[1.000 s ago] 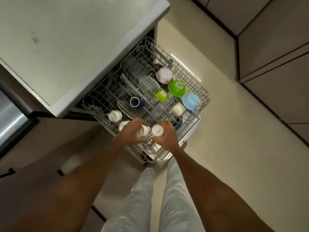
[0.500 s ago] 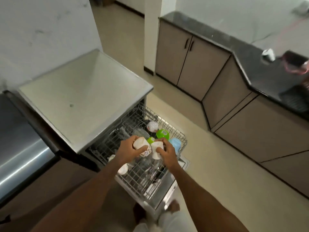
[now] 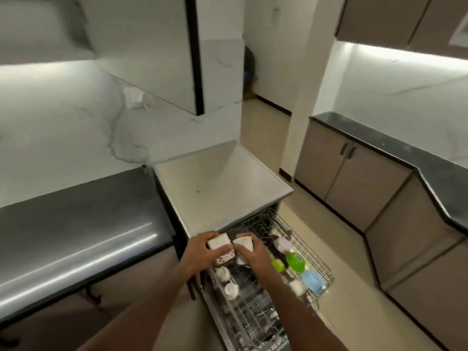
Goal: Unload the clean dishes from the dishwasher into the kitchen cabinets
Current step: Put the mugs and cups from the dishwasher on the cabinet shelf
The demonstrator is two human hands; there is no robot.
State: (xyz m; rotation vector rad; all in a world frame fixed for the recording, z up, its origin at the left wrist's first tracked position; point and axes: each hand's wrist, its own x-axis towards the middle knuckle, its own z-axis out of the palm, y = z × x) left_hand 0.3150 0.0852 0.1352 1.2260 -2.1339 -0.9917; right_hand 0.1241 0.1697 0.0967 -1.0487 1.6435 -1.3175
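My left hand (image 3: pixel 200 252) grips a white cup with a patterned band (image 3: pixel 220 247), held upside down above the pulled-out dishwasher rack (image 3: pixel 298 239). My right hand (image 3: pixel 253 254) grips a plain white cup (image 3: pixel 243 243) beside it; the two cups nearly touch. Below them the rack still holds small white cups (image 3: pixel 222 273), a green bowl (image 3: pixel 295 261), a small green cup (image 3: pixel 278 265), a light blue bowl (image 3: pixel 312 280) and a white bowl (image 3: pixel 281 244).
The dishwasher's white top (image 3: pixel 220 183) lies just behind my hands. A steel counter (image 3: pixel 76 229) runs to the left, with a white wall cabinet (image 3: pixel 152 46) above. Brown base cabinets (image 3: pixel 354 183) with a dark worktop line the right side; upper cabinets (image 3: pixel 395 19) hang at top right.
Both hands lifted a cup each out of the rack and raised them. My view tilted up from the rack to the wall cabinets.
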